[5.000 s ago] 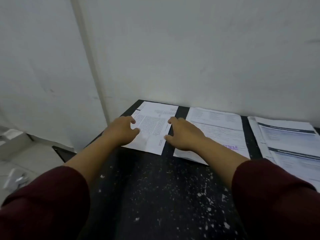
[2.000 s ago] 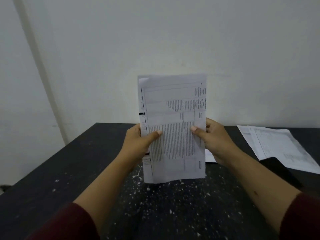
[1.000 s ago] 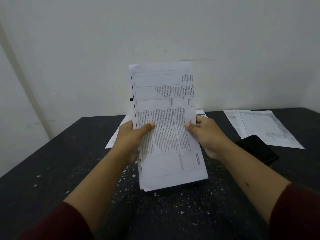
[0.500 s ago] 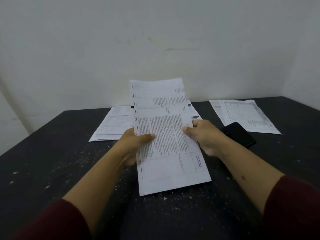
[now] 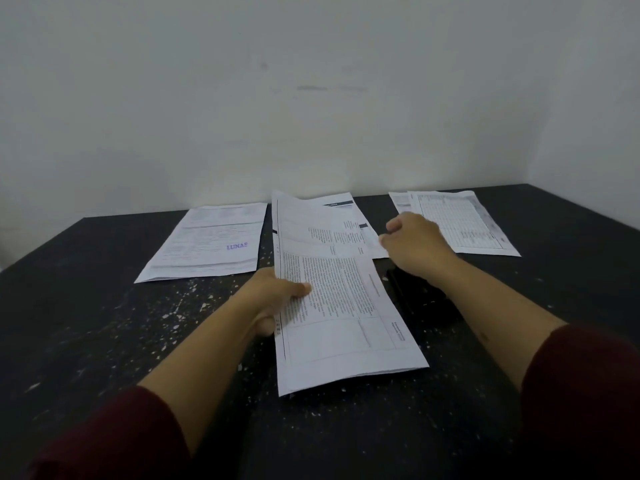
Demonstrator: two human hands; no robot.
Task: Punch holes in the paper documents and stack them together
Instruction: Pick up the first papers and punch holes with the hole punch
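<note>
My left hand [image 5: 273, 296] grips the left edge of a printed sheaf of paper [image 5: 339, 299], which slopes low over the black table [image 5: 104, 306] with its near end almost on the surface. My right hand [image 5: 415, 244] is off the sheaf, further back and to the right, fingers curled, back of the hand towards me. It hovers at the corner of a document with a dark header [image 5: 346, 211] lying behind the sheaf. A flat black object [image 5: 422, 299] lies under my right forearm; I cannot tell what it is.
A document with a purple stamp [image 5: 207, 244] lies at the back left. A pile of table-printed sheets [image 5: 460, 220] lies at the back right. A white wall [image 5: 311, 116] runs along the table's far edge. The tabletop is speckled with white flecks.
The sheaf has come down from upright to nearly flat over the table. My right hand has let go of its right edge and moved back and right. My left hand still holds it.
</note>
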